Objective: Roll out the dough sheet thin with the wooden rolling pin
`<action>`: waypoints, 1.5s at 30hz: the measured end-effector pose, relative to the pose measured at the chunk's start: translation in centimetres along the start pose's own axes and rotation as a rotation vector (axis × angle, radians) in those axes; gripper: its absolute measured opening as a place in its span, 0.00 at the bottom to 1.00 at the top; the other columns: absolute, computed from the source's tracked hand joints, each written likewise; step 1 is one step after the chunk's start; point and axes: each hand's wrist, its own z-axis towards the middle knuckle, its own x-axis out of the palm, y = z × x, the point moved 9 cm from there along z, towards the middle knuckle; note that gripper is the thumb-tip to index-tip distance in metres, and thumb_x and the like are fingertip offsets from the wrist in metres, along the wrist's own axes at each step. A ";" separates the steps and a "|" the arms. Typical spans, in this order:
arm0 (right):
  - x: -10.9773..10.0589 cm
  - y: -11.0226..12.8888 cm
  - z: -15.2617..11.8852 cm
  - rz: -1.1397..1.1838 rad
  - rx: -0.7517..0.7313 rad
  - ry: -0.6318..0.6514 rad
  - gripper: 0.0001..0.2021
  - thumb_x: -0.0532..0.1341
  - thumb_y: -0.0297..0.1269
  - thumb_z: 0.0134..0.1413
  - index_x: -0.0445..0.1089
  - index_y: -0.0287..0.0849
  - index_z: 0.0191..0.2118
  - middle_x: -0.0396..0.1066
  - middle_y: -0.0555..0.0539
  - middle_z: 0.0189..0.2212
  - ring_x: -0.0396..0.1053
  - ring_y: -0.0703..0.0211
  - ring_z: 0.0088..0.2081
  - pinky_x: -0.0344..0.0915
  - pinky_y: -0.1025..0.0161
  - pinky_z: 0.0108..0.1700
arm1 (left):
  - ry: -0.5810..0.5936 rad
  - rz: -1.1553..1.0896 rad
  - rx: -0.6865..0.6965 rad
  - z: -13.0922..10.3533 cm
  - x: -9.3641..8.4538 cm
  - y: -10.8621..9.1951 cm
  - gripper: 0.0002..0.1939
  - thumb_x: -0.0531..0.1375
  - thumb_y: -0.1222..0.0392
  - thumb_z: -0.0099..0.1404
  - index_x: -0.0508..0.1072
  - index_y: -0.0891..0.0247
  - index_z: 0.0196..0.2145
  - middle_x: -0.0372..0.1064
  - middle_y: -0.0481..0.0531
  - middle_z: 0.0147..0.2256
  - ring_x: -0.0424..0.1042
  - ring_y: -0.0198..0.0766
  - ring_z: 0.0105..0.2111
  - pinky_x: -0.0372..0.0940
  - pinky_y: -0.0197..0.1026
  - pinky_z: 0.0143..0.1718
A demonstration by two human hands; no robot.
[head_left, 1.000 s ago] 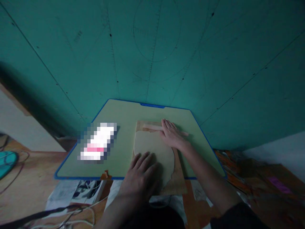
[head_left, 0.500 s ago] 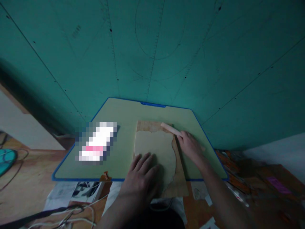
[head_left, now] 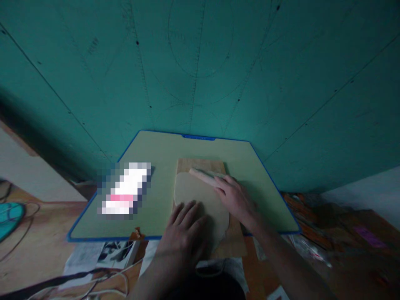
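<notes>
A pale, thin, flat sheet with an uneven edge, dough or clay by its look (head_left: pixel 200 189), lies on a wooden board (head_left: pixel 200 163). My left hand (head_left: pixel 184 233) rests on the sheet's near left part, fingers spread and pointing away from me. In my right hand (head_left: pixel 233 193) is a pale wooden stick (head_left: pixel 203 176), gripped near its right end. Its free end points up and left, over the far edge of the sheet. Whether the stick presses on the sheet I cannot tell.
The board sits on a pale green tabletop (head_left: pixel 162 146) with a blue rim, its near end overhanging. A blurred-out bright device (head_left: pixel 128 187) stands at left. A green wall (head_left: pixel 200 83) rises behind. Cables (head_left: pixel 109 279) and papers (head_left: pixel 81 258) lie below; clutter (head_left: pixel 312 250) fills the right.
My right hand has moved left with the stick, from the board's right edge to over the sheet. My left hand stays in place. The view has shifted slightly.
</notes>
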 end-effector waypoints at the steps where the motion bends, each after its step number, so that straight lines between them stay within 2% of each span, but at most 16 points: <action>1: 0.2 0.3 0.0 0.003 -0.008 0.008 0.18 0.57 0.35 0.68 0.69 0.45 0.60 0.73 0.43 0.49 0.73 0.54 0.44 0.66 0.61 0.41 | 0.001 0.002 0.003 0.0 0.0 0.0 0.23 0.60 0.63 0.65 0.69 0.61 0.57 0.65 0.65 0.62 0.62 0.58 0.64 0.63 0.68 0.59; 7: 0.6 -0.9 2.2 -0.088 0.001 0.027 0.19 0.56 0.35 0.69 0.68 0.46 0.63 0.71 0.41 0.48 0.70 0.51 0.49 0.65 0.61 0.44 | -0.006 -0.008 -0.002 0.1 -0.2 0.1 0.22 0.59 0.63 0.65 0.69 0.61 0.57 0.65 0.64 0.62 0.63 0.57 0.63 0.62 0.67 0.60; 13: 0.6 -1.7 4.4 -0.104 -0.002 -0.004 0.17 0.53 0.36 0.71 0.70 0.44 0.60 0.70 0.40 0.46 0.69 0.52 0.47 0.63 0.60 0.43 | 0.014 0.013 0.001 0.2 0.1 0.1 0.22 0.61 0.62 0.64 0.70 0.61 0.56 0.66 0.65 0.61 0.64 0.59 0.63 0.65 0.69 0.58; 16: 0.8 -1.9 3.9 -0.110 0.007 -0.022 0.16 0.53 0.36 0.70 0.71 0.45 0.57 0.70 0.41 0.45 0.69 0.52 0.46 0.63 0.60 0.42 | 0.015 0.010 -0.008 0.2 0.2 0.2 0.22 0.61 0.62 0.64 0.69 0.61 0.57 0.66 0.65 0.62 0.64 0.59 0.63 0.64 0.69 0.58; 22: 0.4 -1.7 0.6 -0.124 -0.024 -0.052 0.14 0.56 0.34 0.68 0.72 0.44 0.56 0.71 0.41 0.43 0.68 0.51 0.47 0.64 0.59 0.44 | -0.002 -0.012 -0.007 0.2 0.1 0.2 0.21 0.61 0.62 0.64 0.70 0.61 0.56 0.66 0.65 0.61 0.64 0.60 0.63 0.64 0.70 0.58; 25: 0.1 -1.7 -0.1 -0.139 -0.041 -0.046 0.15 0.56 0.34 0.69 0.72 0.45 0.56 0.71 0.42 0.42 0.68 0.51 0.46 0.64 0.59 0.45 | 0.001 -0.015 -0.004 0.3 -0.1 0.1 0.21 0.60 0.62 0.65 0.70 0.61 0.56 0.66 0.65 0.61 0.63 0.59 0.63 0.64 0.69 0.59; 32: 0.2 -2.8 2.7 -0.177 0.000 0.014 0.16 0.55 0.34 0.69 0.70 0.44 0.58 0.71 0.40 0.46 0.69 0.53 0.46 0.64 0.60 0.42 | 0.017 -0.001 -0.003 0.1 -0.1 0.2 0.22 0.60 0.62 0.65 0.70 0.61 0.57 0.65 0.64 0.62 0.62 0.58 0.64 0.63 0.68 0.60; 35: 0.2 -3.4 3.6 -0.194 0.004 -0.001 0.15 0.55 0.35 0.70 0.70 0.44 0.58 0.71 0.41 0.45 0.69 0.53 0.45 0.63 0.61 0.42 | 0.032 -0.010 -0.013 0.0 0.3 0.4 0.23 0.61 0.62 0.64 0.70 0.60 0.57 0.64 0.64 0.63 0.62 0.58 0.64 0.62 0.68 0.61; 38: 0.1 -3.9 3.4 -0.200 0.030 -0.043 0.15 0.56 0.35 0.69 0.70 0.44 0.57 0.72 0.41 0.45 0.69 0.52 0.46 0.64 0.60 0.43 | 0.030 -0.012 -0.035 0.1 0.4 0.6 0.23 0.62 0.63 0.63 0.70 0.59 0.57 0.65 0.63 0.62 0.62 0.57 0.64 0.60 0.67 0.62; 41: -0.1 -3.2 2.1 -0.161 0.036 -0.100 0.16 0.56 0.33 0.68 0.70 0.44 0.59 0.72 0.40 0.46 0.70 0.51 0.48 0.65 0.59 0.46 | 0.026 -0.023 -0.049 0.3 0.5 0.6 0.22 0.62 0.63 0.62 0.72 0.59 0.55 0.66 0.62 0.62 0.63 0.56 0.63 0.61 0.66 0.62; 45: 0.1 -0.2 0.2 -0.072 -0.098 -0.118 0.17 0.58 0.32 0.66 0.71 0.45 0.58 0.73 0.41 0.46 0.70 0.50 0.49 0.66 0.57 0.49 | 0.028 -0.029 -0.066 0.3 0.5 0.7 0.23 0.63 0.63 0.62 0.72 0.59 0.55 0.65 0.61 0.62 0.62 0.57 0.64 0.60 0.67 0.62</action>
